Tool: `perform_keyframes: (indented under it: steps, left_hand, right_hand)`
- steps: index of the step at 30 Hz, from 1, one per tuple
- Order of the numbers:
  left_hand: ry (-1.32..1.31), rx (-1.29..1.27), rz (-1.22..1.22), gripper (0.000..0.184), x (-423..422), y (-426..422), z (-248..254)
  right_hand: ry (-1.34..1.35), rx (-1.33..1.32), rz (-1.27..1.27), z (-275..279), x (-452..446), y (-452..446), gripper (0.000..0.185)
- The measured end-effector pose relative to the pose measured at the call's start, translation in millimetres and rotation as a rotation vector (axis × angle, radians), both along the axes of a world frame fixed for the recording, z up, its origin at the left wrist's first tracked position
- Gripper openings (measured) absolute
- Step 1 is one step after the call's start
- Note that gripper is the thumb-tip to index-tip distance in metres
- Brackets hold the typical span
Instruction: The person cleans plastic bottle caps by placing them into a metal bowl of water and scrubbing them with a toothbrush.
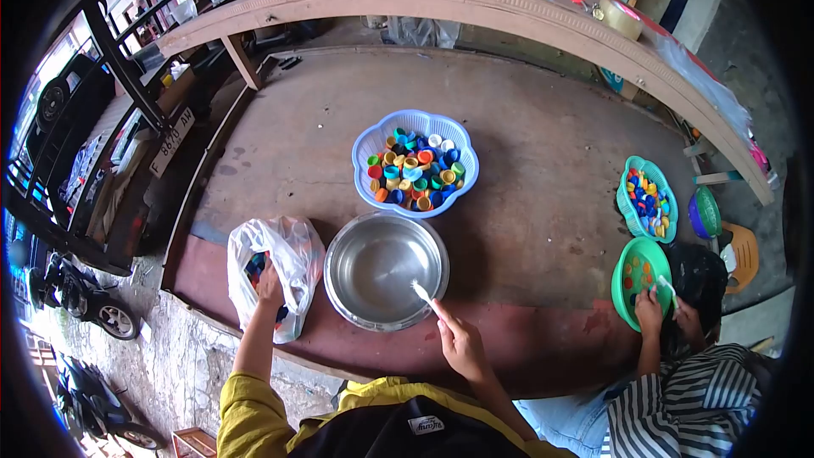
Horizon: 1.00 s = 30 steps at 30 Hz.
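Alongside, a co-worker's hands [649,310] tend a green basin [619,293] near a turquoise basket [630,215] of caps [650,202]. A blue basket [363,161] heaped with caps stands behind the steel bowl [381,270]. The right hand [462,346] pinches a white brush [422,292] over it; the left hand [270,287] reaches into a plastic bag [295,256] of caps, grip unclear.

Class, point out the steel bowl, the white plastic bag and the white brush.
Steel bowl [383,266]: head view, on its bare inside bottom.
White plastic bag [295,259]: head view, on its crumpled plastic.
White brush [425,294]: head view, on its handle near the bristles.
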<state>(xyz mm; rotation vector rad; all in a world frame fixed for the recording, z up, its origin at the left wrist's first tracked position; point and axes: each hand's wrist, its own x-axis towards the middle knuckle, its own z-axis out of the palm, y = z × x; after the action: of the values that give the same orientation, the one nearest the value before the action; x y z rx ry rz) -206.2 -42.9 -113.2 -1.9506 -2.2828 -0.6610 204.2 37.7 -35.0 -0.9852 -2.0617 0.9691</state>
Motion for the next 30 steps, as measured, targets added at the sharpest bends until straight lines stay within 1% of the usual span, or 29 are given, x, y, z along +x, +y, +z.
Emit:
perform_keyframes:
  steps: [3,4,6,8,11,12,13,15,16,18,19,21,22,23,25,26,27,29,30]
  left_hand:
    - [0.006,0.022,-0.045,0.036,-9.4,1.7,-8.7]
    - [0.038,0.055,-0.050,0.029,-11.7,3.5,-8.9]
    - [0.009,0.029,0.041,0.024,-12.1,6.4,-5.2]
    - [-0.025,-0.011,0.116,0.018,-4.1,5.0,10.9]
    - [-0.179,0.012,0.209,0.016,1.7,2.7,27.4]
    - [-0.200,0.036,0.239,0.016,5.0,-0.3,36.4]
    - [-0.333,0.071,0.263,0.017,6.7,-3.3,41.2]
    - [-0.405,0.135,0.356,0.019,1.0,-9.8,34.9]
    - [-0.628,0.149,0.433,0.019,-0.9,-12.0,32.4]
    - [-1.072,0.189,0.582,0.021,-5.8,-14.4,31.5]
    - [-1.319,0.341,0.535,0.027,4.5,-13.2,38.4]
    - [-1.644,0.425,0.656,0.031,8.4,-14.5,51.3]
    - [-1.829,0.524,0.530,0.036,8.0,-18.2,50.1]
    - [-1.891,0.529,0.487,0.036,10.2,-21.1,53.2]
    - [-2.016,0.534,0.388,0.036,34.8,-10.1,91.9]
    - [-1.945,0.471,0.321,0.036,41.2,-6.5,98.3]
    - [-1.952,0.459,0.338,0.035,53.3,1.7,109.5]
    - [-1.861,0.333,0.444,0.036,81.6,23.7,120.0]
    - [-1.797,0.284,0.366,0.033,92.5,37.6,114.8]
  right_hand:
    - [-0.022,-0.011,0.003,-1.3,1.8,-2.1,0.042]
    - [-0.033,-0.009,0.005,-1.3,2.6,-1.9,0.041]
    - [-0.029,-0.018,-0.008,2.1,4.2,-1.8,0.041]
    - [-0.012,-0.006,-0.028,1.4,5.1,-2.5,0.040]
    - [-0.034,-0.014,-0.020,0.3,4.1,0.2,0.041]
    - [-0.005,0.019,0.003,0.9,2.0,2.1,0.039]
    - [0.000,0.025,0.007,0.8,-0.2,2.9,0.039]
    - [0.012,0.037,0.015,0.2,-4.5,4.5,0.039]
    - [-0.003,0.013,0.024,3.5,-6.0,4.8,0.039]
    - [0.024,0.048,0.002,2.3,-9.8,4.4,0.040]
    - [0.038,0.063,-0.001,1.5,-12.7,4.2,0.041]
    - [0.071,0.058,0.008,2.1,-15.6,3.7,0.042]
    - [0.088,0.056,0.007,2.7,-16.4,3.8,0.042]
    - [0.093,0.052,0.010,3.8,-16.3,2.3,0.042]
    - [0.103,0.050,0.008,5.9,-16.6,4.1,0.043]
    - [0.065,0.053,0.007,4.5,-14.4,5.5,0.042]
    - [0.072,0.047,0.008,4.5,-13.7,6.5,0.040]
    - [0.088,0.037,0.009,5.4,-13.0,8.9,0.037]
    - [0.094,0.033,0.013,5.4,-12.8,9.8,0.037]
